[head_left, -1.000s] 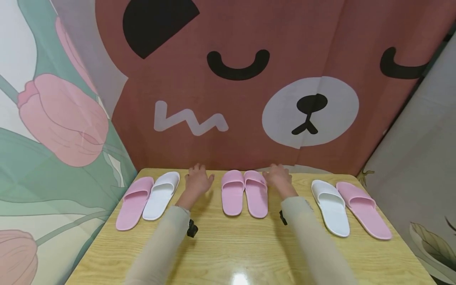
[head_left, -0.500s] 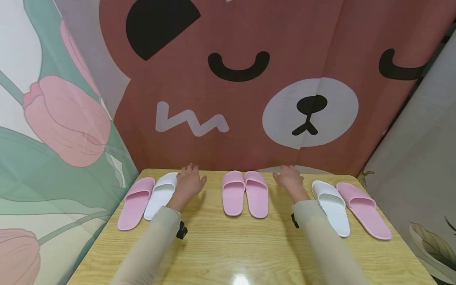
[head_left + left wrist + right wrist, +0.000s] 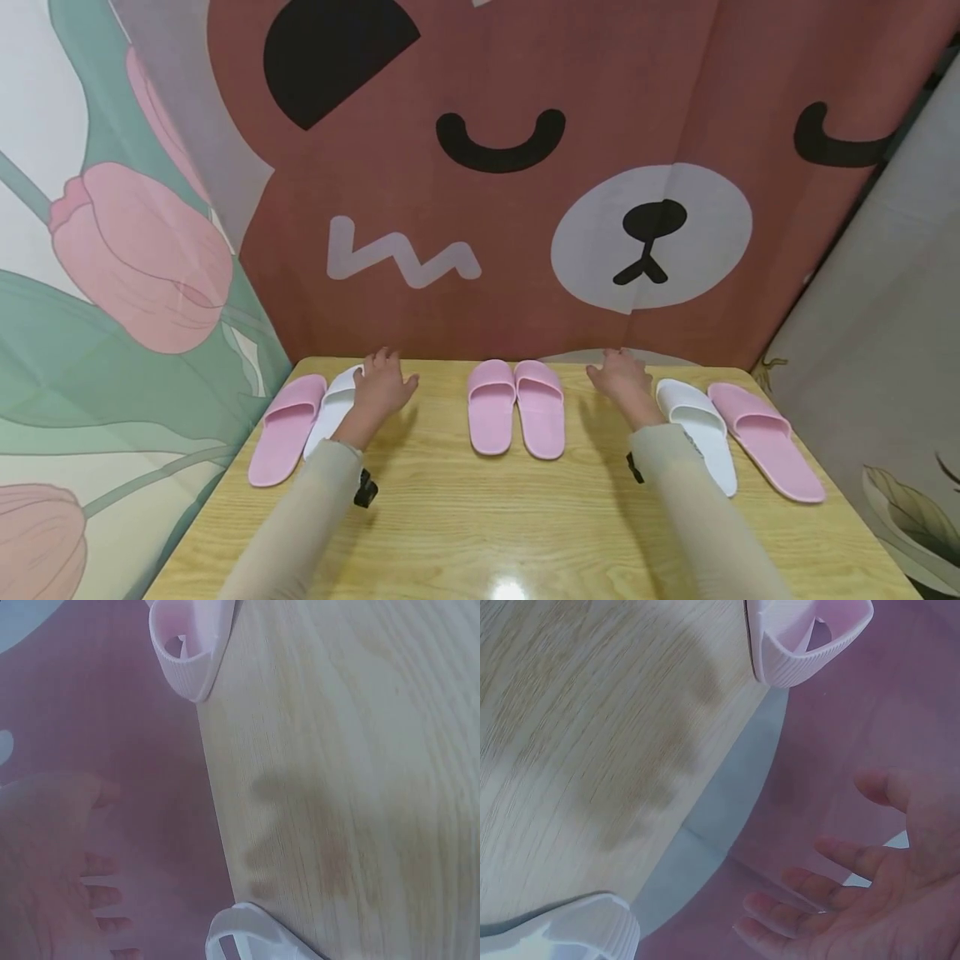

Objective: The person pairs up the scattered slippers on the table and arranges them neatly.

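In the head view my left hand (image 3: 381, 390) hovers over the table with spread fingers, holding nothing, beside a white slipper (image 3: 330, 414) that it partly covers. Left of that slipper lies a pink slipper (image 3: 287, 429). My right hand (image 3: 622, 383), also empty with fingers apart, is held just left of another white slipper (image 3: 701, 437), whose left side my sleeve partly hides. A pink slipper (image 3: 768, 442) lies to its right. Between my hands two pink slippers sit side by side, a left one (image 3: 491, 417) and a right one (image 3: 542, 417). The right wrist view shows my right fingers (image 3: 840, 889) loosely bent.
The slippers rest on a wooden table (image 3: 480, 517). Behind its far edge hangs a red-brown curtain (image 3: 405, 325) with a bear print. A tulip-print curtain (image 3: 142, 375) stands at the left, and a grey curtain (image 3: 862, 333) at the right. Each wrist wears a small black device.
Both hands have moved apart, the left one leftward over the white slipper's edge and the right one rightward toward the other white slipper. The slippers have stayed in place.
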A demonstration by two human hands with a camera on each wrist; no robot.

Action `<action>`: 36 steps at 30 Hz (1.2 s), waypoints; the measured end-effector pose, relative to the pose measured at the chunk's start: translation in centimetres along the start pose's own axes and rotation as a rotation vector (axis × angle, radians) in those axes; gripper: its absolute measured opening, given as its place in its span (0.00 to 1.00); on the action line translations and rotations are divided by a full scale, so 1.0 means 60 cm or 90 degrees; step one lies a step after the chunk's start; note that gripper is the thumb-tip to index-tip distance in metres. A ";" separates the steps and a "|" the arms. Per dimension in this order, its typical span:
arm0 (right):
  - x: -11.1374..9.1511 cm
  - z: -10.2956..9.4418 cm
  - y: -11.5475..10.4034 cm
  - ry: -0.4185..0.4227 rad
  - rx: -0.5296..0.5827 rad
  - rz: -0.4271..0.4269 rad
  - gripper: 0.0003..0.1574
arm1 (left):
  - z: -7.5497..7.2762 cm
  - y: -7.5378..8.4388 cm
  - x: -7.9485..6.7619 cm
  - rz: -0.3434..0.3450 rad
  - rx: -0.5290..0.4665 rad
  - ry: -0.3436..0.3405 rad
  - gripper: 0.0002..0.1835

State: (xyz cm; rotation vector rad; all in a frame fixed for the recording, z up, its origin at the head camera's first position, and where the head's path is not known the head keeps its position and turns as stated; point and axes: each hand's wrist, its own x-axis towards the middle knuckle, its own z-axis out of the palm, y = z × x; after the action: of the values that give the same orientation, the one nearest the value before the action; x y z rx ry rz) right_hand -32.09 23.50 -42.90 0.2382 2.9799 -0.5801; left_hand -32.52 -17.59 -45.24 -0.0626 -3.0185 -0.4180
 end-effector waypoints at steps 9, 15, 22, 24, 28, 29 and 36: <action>-0.007 -0.012 0.023 0.005 -0.002 0.005 0.44 | -0.009 -0.014 -0.002 -0.002 -0.008 -0.009 0.40; -0.012 -0.018 0.044 -0.007 0.010 0.013 0.43 | -0.013 -0.029 0.000 -0.011 -0.013 -0.024 0.40; -0.012 -0.019 0.071 -0.007 0.011 0.026 0.45 | -0.013 -0.045 -0.004 -0.014 -0.019 -0.014 0.40; -0.011 -0.019 0.077 -0.004 0.009 0.030 0.45 | -0.013 -0.048 -0.003 -0.018 -0.014 -0.015 0.40; -0.010 -0.022 0.088 -0.003 0.018 0.038 0.45 | -0.009 -0.056 0.001 -0.025 -0.009 -0.016 0.41; -0.010 -0.023 0.092 -0.003 0.021 0.039 0.45 | -0.008 -0.059 0.002 -0.027 -0.009 -0.015 0.41; -0.014 -0.025 0.119 -0.012 0.027 0.048 0.46 | 0.001 -0.078 0.004 -0.032 -0.015 -0.006 0.41</action>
State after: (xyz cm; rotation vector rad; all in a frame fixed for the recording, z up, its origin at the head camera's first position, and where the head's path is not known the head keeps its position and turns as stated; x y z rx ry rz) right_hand -30.15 30.51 -44.05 0.3438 2.9278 -0.6344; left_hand -33.01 -22.05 -46.54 0.0084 -3.0306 -0.4599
